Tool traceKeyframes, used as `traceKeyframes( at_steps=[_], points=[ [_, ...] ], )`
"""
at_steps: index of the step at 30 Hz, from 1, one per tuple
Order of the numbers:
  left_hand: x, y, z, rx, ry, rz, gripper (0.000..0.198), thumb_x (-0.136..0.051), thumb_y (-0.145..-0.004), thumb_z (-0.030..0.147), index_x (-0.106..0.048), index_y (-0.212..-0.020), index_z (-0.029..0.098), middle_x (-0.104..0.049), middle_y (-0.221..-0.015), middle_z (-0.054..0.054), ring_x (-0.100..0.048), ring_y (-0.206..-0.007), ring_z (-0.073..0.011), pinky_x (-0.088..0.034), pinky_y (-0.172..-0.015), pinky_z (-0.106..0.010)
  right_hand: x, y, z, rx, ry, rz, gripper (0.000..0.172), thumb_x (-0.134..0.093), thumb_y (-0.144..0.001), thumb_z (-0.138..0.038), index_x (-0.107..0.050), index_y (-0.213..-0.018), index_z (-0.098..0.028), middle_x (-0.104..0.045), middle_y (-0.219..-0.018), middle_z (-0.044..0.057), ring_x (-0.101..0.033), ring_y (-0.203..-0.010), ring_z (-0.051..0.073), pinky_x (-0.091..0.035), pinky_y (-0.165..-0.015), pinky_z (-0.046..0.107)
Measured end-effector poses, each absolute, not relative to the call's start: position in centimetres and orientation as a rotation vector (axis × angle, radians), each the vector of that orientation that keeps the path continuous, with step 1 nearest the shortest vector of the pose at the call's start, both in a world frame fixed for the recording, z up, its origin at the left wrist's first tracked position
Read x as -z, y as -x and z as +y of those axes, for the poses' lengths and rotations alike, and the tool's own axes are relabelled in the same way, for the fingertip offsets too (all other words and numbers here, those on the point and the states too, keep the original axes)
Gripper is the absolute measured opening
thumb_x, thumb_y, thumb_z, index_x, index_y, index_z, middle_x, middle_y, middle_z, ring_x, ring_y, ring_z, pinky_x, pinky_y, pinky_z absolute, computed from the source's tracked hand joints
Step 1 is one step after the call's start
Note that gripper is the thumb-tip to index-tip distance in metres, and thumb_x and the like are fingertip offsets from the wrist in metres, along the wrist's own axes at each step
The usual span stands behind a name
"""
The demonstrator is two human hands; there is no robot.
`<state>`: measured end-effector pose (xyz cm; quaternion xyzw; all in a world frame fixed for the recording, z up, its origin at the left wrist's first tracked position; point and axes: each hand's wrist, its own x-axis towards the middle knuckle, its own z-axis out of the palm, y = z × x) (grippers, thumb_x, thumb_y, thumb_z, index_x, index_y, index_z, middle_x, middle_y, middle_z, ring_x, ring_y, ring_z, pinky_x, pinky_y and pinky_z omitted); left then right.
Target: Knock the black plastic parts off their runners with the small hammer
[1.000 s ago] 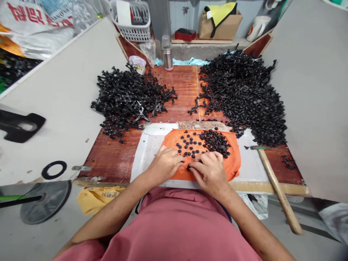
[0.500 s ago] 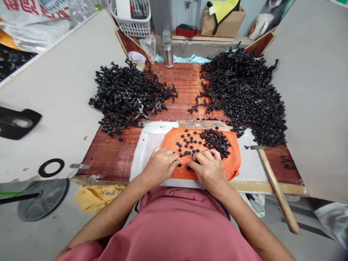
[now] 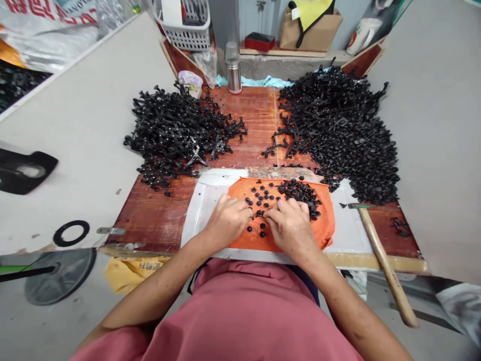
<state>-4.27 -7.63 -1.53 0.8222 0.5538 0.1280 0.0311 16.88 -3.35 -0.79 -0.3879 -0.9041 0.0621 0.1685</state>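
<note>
An orange cloth (image 3: 236,239) lies on the table before me, with several small black round-headed plugs (image 3: 262,226) standing spread over it. At the cloth's left side is my left hand (image 3: 228,221), its fingers pinched at a small black plug that is mostly hidden. Across from it, my right hand (image 3: 291,224) has thumb and forefinger closed on another black plug (image 3: 259,214). Both hands' fingertips are close together near the cloth's middle. Just behind my right hand sits a heap of loose black plugs (image 3: 298,190).
Big piles of black parts, one at the left (image 3: 176,130) and one at the right (image 3: 353,145), cover much of the wooden table (image 3: 251,120). A wooden-handled hammer (image 3: 387,265) overhangs the front right edge. At the back stands a metal bottle (image 3: 234,77).
Both hands have moved slightly away from me over the cloth, up to the middle plugs. Plugs near the front edge that the right hand partly covered are now exposed.
</note>
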Motion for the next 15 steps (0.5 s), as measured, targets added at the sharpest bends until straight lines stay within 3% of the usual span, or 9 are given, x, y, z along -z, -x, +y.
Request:
traceKeyframes(
  at_steps=[4,11,15],
  points=[
    [1.3,5.1,-8.9,-0.333,-2.615,1.691,0.034,-0.046,-0.102,0.020,-0.068,-0.075,0.020,-0.058,-0.075,-0.003,-0.051,-0.075,-0.0194,-0.033,-0.079,-0.038,0.9,-15.8,-2.8,-0.106,1.085,-2.572,0.014,-0.065,-0.094,-0.027,-0.075,-0.086,-0.023,-0.061,-0.086,0.006,-0.046,-0.091,0.023,-0.026,-0.083,0.041],
    [1.6,6.3,-9.7,-0.440,-2.366,1.753,0.017,-0.056,-0.099,0.026,-0.072,-0.093,0.021,-0.064,-0.083,-0.003,-0.059,-0.083,-0.0199,-0.037,-0.085,-0.038,1.3,-14.6,-2.5,-0.008,1.042,-2.686,0.019,-0.064,-0.093,-0.021,-0.070,-0.075,-0.020,-0.062,-0.085,0.006,-0.044,-0.090,0.023,-0.026,-0.087,0.042],
    [1.9,6.1,-9.7,-0.400,-2.334,1.764,0.017,-0.058,-0.098,0.026,-0.072,-0.092,0.021,-0.064,-0.082,-0.004,-0.059,-0.082,-0.0206,-0.037,-0.084,-0.038,0.6,-15.2,-2.1,0.013,1.002,-2.678,0.019,-0.062,-0.095,-0.021,-0.072,-0.080,-0.021,-0.063,-0.085,0.006,-0.045,-0.089,0.022,-0.026,-0.087,0.041]
  ],
)
